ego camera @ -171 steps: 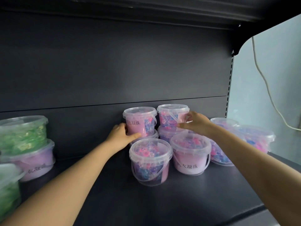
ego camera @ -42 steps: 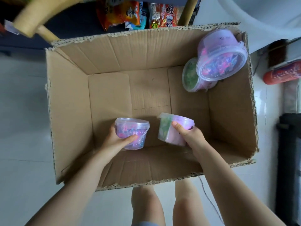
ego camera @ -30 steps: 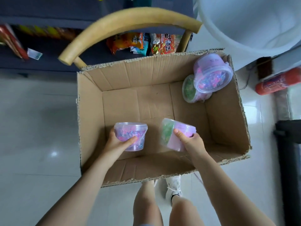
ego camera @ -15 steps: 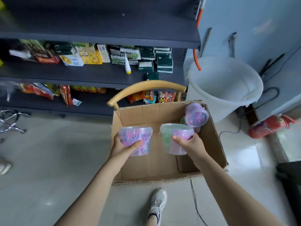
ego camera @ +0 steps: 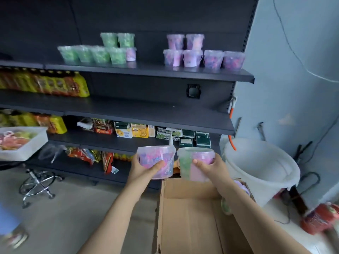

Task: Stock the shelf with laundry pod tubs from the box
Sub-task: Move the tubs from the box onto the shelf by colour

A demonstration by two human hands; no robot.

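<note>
My left hand [ego camera: 142, 170] grips a clear tub of pink and blue pods [ego camera: 159, 158]. My right hand [ego camera: 209, 167] grips a tub with green pods and a pink label [ego camera: 194, 160]. Both tubs are upright, side by side, held above the far edge of the open cardboard box [ego camera: 190, 217]. Inside the box, a green tub [ego camera: 226, 206] and a purple tub [ego camera: 243, 186] peek out beside my right forearm. The top shelf [ego camera: 150, 70] carries several green tubs [ego camera: 99, 52] on the left and several pink tubs [ego camera: 201, 55] on the right.
The shelf below the tubs [ego camera: 146, 110] holds yellow snack packs [ego camera: 55, 85] at its left. Lower shelves carry boxes and snack bags. A white bucket [ego camera: 260, 169] stands right of the box, a red extinguisher [ego camera: 319, 219] lies on the floor, and a chrome stool base [ego camera: 36, 186] stands at left.
Both hands have lifted their tubs up out of the box. My view has risen from the box interior to the shelves.
</note>
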